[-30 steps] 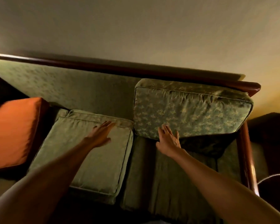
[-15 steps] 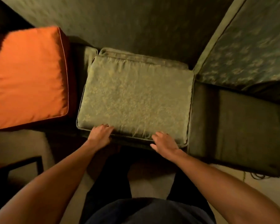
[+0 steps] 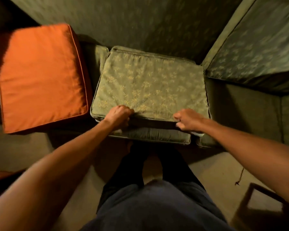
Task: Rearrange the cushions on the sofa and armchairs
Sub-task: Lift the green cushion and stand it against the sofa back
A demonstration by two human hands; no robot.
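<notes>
While the person stands over the sofa, both hands grip the near edge of the upper green patterned cushion: the left hand has its fingers curled shut on the left part of that edge, the right hand clamped on the right part. Beneath the fingers lies a second green cushion, jutting toward the person. Left of the left fingers rests an orange cushion; beyond the right fingers another green patterned cushion leans tilted.

Beige carpeted floor, thin dark cord laid across it, dark wooden frame seen at lower right
</notes>
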